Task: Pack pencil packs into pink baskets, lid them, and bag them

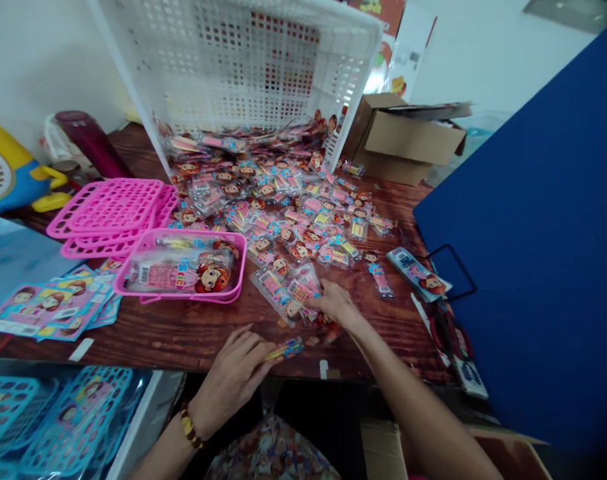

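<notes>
My left hand [240, 363] rests at the table's front edge, fingers closed on a small packet [289, 348] with yellow and blue showing. With the fingertips of my right hand [337, 303] I grip a clear plastic packet [304, 285] printed with a cartoon figure and pink contents. Beside it lies a similar packet [272, 280]. A heap of such packets [313, 213] spreads behind my hands. To the left, a pink basket [240, 267] holds larger packets with a red-haired cartoon figure.
A white crate [178, 73] lies tipped behind the heap, packets spilling out. Pink lattice pieces [116, 207] and cartoon cards [58, 307] lie at left. Blue baskets [78, 420] stand below. Right are scissors [450, 333], a cardboard box [413, 143] and a blue panel [533, 233].
</notes>
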`<state>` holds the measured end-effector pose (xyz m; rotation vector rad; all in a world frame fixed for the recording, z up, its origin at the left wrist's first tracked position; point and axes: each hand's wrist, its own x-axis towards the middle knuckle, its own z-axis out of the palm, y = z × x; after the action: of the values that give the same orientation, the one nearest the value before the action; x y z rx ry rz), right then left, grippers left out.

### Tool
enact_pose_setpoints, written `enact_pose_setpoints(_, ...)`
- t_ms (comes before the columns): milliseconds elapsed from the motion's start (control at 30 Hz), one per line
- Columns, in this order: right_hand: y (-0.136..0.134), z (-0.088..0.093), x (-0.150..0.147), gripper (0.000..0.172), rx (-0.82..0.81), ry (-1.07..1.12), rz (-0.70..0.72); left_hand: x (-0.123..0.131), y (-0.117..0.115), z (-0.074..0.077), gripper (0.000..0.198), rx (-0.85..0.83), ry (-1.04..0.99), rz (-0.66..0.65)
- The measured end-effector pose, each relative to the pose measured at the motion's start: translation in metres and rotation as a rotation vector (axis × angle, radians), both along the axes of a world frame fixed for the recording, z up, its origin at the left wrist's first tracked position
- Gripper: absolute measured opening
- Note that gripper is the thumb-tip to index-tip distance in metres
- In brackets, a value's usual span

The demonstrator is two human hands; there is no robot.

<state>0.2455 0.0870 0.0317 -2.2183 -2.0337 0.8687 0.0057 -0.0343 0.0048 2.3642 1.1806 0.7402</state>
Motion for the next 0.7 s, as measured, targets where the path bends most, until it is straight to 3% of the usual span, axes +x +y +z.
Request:
enact_pose_setpoints(133, 0.004, 0.005, 0.001, 0.033, 0.071, 0.321, 0.019, -0.003, 0.002, 0.005, 0.017, 0.017, -0.017, 0.014)
enact_pose_setpoints(233, 0.01, 0.01, -0.023, 0.036, 0.001, 0.459, 0.126, 0.004, 0.005, 0.009, 0.014, 0.013, 0.003, -0.02)
enact_pose_setpoints(367, 0.014, 0.01, -0.064, 0.071, -0.016, 0.088, 0.198, 0.009, 0.005, 0.007, 0.014, -0.016, 0.038, -0.021)
enact_pose_setpoints(433, 0.012, 0.009, -0.076, 0.078, 0.002, -0.069, 0.214, 0.008, 0.003, 0.002, 0.017, -0.025, 0.038, 0.003)
enact_pose_setpoints(533, 0.008, 0.008, -0.078, 0.069, 0.058, -0.14, 0.244, 0.007, -0.001, -0.004, 0.019, -0.006, -0.006, 0.054)
enact_pose_setpoints(700, -0.006, 0.017, -0.062, 0.048, 0.151, -0.079, 0.357, 0.009, 0.0, -0.006, 0.022, 0.083, -0.08, 0.121)
